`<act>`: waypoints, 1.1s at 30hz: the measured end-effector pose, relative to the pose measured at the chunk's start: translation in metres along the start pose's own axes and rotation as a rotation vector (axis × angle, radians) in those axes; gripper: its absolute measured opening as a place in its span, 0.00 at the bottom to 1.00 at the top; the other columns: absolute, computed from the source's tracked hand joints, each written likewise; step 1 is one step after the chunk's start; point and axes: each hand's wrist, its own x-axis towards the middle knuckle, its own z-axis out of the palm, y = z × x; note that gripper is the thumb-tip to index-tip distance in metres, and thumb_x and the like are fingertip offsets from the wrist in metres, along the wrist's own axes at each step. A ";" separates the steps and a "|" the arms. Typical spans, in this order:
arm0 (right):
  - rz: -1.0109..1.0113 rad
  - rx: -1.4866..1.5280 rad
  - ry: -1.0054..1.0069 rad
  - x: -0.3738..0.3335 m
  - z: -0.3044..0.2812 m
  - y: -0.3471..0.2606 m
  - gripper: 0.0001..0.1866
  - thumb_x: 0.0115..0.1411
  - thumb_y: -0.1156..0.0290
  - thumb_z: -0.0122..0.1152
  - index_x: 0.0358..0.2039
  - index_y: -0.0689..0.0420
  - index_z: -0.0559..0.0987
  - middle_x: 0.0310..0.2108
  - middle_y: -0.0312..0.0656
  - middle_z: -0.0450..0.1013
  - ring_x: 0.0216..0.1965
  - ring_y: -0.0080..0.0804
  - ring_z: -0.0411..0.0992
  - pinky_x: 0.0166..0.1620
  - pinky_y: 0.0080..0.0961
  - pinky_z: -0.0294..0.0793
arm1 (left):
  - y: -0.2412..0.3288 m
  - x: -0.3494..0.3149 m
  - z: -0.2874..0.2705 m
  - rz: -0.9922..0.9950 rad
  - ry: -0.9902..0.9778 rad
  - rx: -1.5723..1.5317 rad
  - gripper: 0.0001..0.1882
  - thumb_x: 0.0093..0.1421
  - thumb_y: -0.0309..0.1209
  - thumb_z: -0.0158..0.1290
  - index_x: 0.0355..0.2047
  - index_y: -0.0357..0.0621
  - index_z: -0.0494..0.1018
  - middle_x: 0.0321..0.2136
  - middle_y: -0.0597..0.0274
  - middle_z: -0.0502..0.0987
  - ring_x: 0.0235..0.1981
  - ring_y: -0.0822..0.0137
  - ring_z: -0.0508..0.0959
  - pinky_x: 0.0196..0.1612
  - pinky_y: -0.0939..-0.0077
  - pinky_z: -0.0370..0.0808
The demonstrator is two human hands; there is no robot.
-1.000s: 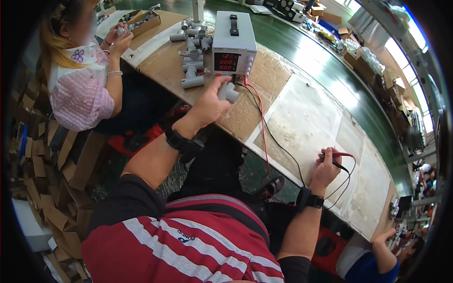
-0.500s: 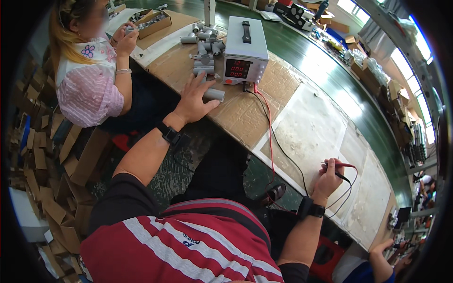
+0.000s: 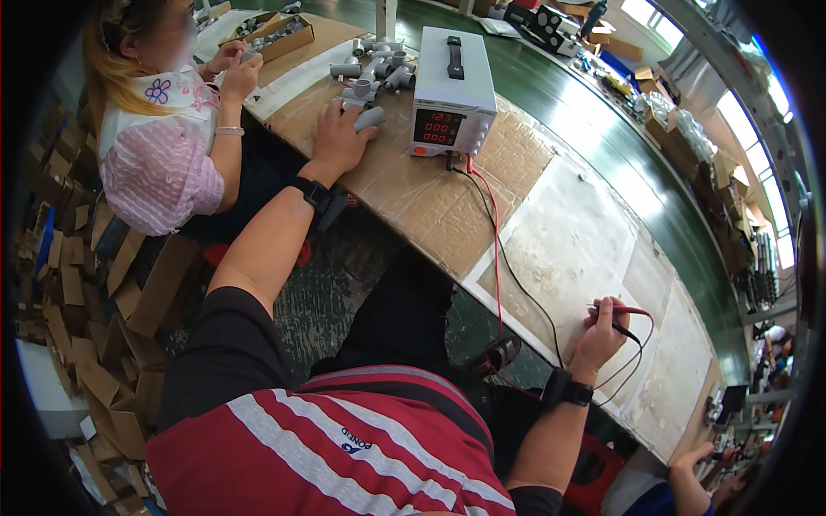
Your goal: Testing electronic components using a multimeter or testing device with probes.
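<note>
My left hand (image 3: 342,138) is at the left part of the table, fingers and thumb around a grey cylindrical part (image 3: 370,119). Just beyond it lies a pile of grey cylindrical fittings (image 3: 379,64), some with side branches. My right hand (image 3: 600,338) is closed over the right side of the table on a red test probe (image 3: 632,310) and a black test probe (image 3: 623,329); the fingers hide much of both. A white bench power supply (image 3: 453,90) with lit red digits stands between my hands, a red lead (image 3: 496,232) and a black lead (image 3: 516,273) plugged into its front.
Brown cardboard (image 3: 430,211) and pale sheets (image 3: 564,228) cover the table. To my left a person (image 3: 168,155) handles a small part near a cardboard box of parts (image 3: 284,39). Cardboard boxes (image 3: 95,344) are heaped at far left. Another person's arm (image 3: 693,482) shows at lower right.
My left hand has moved away from the near table edge toward the pile, and its spread fingers have drawn in around a grey cylindrical part. My right hand has shifted only slightly.
</note>
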 end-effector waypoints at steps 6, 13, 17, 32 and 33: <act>-0.006 -0.007 -0.015 0.002 0.001 0.001 0.06 0.68 0.69 0.61 0.42 0.58 0.79 0.30 0.37 0.78 0.26 0.19 0.70 0.27 0.16 0.67 | -0.016 0.031 -0.004 -0.199 -0.034 0.243 0.29 0.63 0.51 0.59 0.61 0.54 0.72 0.70 0.45 0.55 0.69 0.42 0.57 0.66 0.34 0.56; -0.002 0.002 -0.007 0.000 0.006 0.001 0.06 0.69 0.70 0.61 0.41 0.58 0.79 0.30 0.37 0.78 0.26 0.19 0.70 0.27 0.16 0.67 | -0.018 0.020 0.005 -0.149 -0.009 0.292 0.33 0.63 0.53 0.58 0.66 0.59 0.66 0.73 0.49 0.51 0.74 0.37 0.46 0.68 0.25 0.44; -0.010 0.000 -0.024 0.001 0.002 0.002 0.06 0.68 0.70 0.61 0.41 0.58 0.79 0.30 0.37 0.78 0.26 0.19 0.71 0.27 0.16 0.67 | 0.004 0.003 -0.007 -0.025 -0.096 0.197 0.33 0.64 0.53 0.56 0.67 0.59 0.66 0.74 0.50 0.50 0.76 0.41 0.42 0.70 0.25 0.38; 0.013 0.118 0.029 0.007 0.000 0.011 0.05 0.65 0.71 0.64 0.39 0.58 0.80 0.29 0.35 0.79 0.27 0.20 0.74 0.28 0.19 0.71 | 0.056 -0.042 -0.017 0.372 0.240 -0.426 0.18 0.64 0.26 0.57 0.54 0.35 0.74 0.61 0.46 0.71 0.63 0.47 0.70 0.67 0.57 0.64; -0.023 0.102 0.028 0.007 0.001 0.012 0.06 0.65 0.71 0.64 0.39 0.58 0.80 0.28 0.35 0.79 0.27 0.20 0.74 0.28 0.19 0.71 | 0.078 -0.061 -0.018 0.294 0.186 -0.575 0.16 0.64 0.23 0.57 0.52 0.34 0.75 0.60 0.47 0.72 0.62 0.48 0.71 0.66 0.59 0.65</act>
